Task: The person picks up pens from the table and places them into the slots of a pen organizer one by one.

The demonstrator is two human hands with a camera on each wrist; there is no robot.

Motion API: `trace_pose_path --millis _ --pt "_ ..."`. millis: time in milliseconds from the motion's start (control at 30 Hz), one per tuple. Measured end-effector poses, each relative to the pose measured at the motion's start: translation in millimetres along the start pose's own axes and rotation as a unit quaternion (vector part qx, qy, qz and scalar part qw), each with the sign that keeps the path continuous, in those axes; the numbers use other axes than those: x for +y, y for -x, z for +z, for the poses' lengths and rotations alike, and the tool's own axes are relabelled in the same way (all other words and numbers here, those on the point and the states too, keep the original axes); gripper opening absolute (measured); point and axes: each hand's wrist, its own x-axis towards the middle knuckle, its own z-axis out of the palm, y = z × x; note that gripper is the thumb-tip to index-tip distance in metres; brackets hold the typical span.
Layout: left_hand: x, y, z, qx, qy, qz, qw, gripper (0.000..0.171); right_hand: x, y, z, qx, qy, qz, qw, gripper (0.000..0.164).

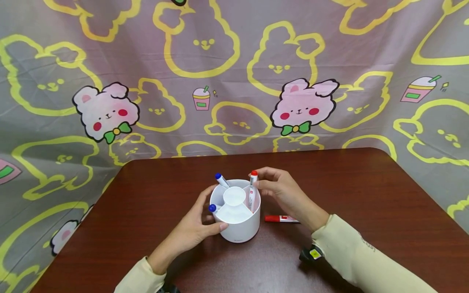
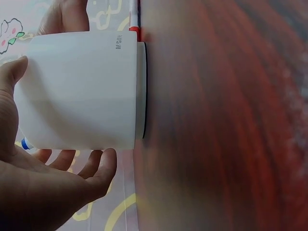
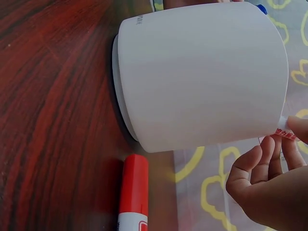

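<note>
A round white pen holder [image 1: 239,232] with several compartments stands on the table. My left hand [image 1: 194,224] grips its left side, with the thumb at the front of the wall and the fingers round the far side. My right hand [image 1: 287,193] pinches a red-ended whiteboard marker [image 1: 252,195] near its top. The lower part of that marker stands inside the right compartment. One blue-ended marker [image 1: 222,180] leans in the back compartment, and another blue-ended marker [image 1: 213,208] pokes out at the left rim. In the right wrist view, fingertips [image 3: 267,144] sit right at the rim.
On the brown table [image 1: 329,175], a second red marker [image 1: 280,219] lies just right of the holder, partly hidden under my right forearm. Behind the table hangs a curtain [image 1: 234,89] printed with cartoon animals.
</note>
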Motion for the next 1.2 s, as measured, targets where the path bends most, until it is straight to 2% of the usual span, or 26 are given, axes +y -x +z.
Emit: trace_pose_path --millis 667,967,1200 --pt "1.7 -0.5 0.2 0.000 0.002 -0.001 1.0000 0.096 0 2 -4 -0.006 0.037 0.010 0.999 0.028" --pt "0.7 0.7 -1.1 -0.001 0.003 0.001 1.0000 0.099 -5 13 -28 0.009 0.094 0.031 0.995 0.026" --pt "1.0 0.1 -2.3 0.015 -0.013 -0.008 0.9998 0.102 -5 30 -55 0.019 0.118 0.047 0.992 0.026"
